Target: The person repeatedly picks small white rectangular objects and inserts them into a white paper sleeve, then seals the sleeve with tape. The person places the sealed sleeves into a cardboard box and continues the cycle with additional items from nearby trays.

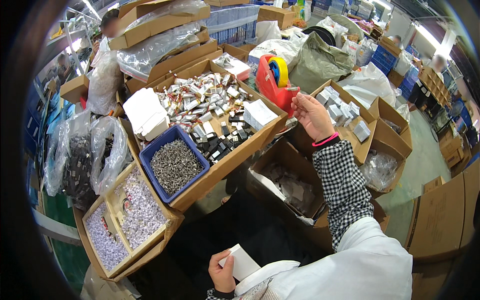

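Reaching forward on an outstretched, check-sleeved arm [345, 185] with the right hand [312, 117], and holding curled fingers just beside the right end of the red tape dispenser [274, 92]; cannot tell whether pinching anything there. Gripping a white box [244, 262] between left hand [222, 275] thumb and fingers, low, well apart from the dispenser, on its near side.

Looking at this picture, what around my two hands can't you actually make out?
In the head view:
Whether the right hand pinches any tape by the red tape dispenser: too small to tell.
What, if anything, is inside the white box in the left hand: its sides hide it.
Most of the left sleeve: cut off by the lower edge.
The floor of the blue bin: covered by metal pieces.
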`<state>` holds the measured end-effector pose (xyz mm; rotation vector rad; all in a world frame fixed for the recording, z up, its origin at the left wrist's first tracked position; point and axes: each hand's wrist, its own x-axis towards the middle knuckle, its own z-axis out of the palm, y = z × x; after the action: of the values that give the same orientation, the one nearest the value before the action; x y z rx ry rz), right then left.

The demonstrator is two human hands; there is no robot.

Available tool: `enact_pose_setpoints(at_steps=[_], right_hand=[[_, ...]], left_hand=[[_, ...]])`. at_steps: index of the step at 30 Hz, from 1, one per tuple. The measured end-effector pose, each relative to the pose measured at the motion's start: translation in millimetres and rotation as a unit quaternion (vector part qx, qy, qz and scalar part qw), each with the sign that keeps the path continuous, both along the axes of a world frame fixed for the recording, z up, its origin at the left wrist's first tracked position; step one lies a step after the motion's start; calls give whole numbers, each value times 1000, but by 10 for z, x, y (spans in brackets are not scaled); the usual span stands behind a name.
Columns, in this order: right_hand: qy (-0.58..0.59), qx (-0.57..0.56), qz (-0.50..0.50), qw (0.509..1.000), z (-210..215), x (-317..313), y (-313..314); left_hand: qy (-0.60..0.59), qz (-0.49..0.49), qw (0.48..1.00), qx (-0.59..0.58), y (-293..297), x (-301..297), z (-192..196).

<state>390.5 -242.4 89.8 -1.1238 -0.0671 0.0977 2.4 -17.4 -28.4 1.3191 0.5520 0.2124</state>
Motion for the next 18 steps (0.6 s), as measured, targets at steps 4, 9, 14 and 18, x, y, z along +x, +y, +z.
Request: enact_pose_setpoints(at_steps=[4, 9, 14, 18], right_hand=[[-7, 55, -39, 998, -210, 40, 102], [-64, 128, -83, 986, -422, 67, 312], [-64, 139, -197, 968, -438, -163, 305], [-42, 74, -10, 996, -395, -684, 259]], left_hand=[[1, 2, 1000, 4, 5, -12, -2], [3, -4, 1000, 15, 6, -12, -2], [-17, -17, 999, 26, 2, -2, 126], [12, -39, 993, 110, 50, -34, 195]])
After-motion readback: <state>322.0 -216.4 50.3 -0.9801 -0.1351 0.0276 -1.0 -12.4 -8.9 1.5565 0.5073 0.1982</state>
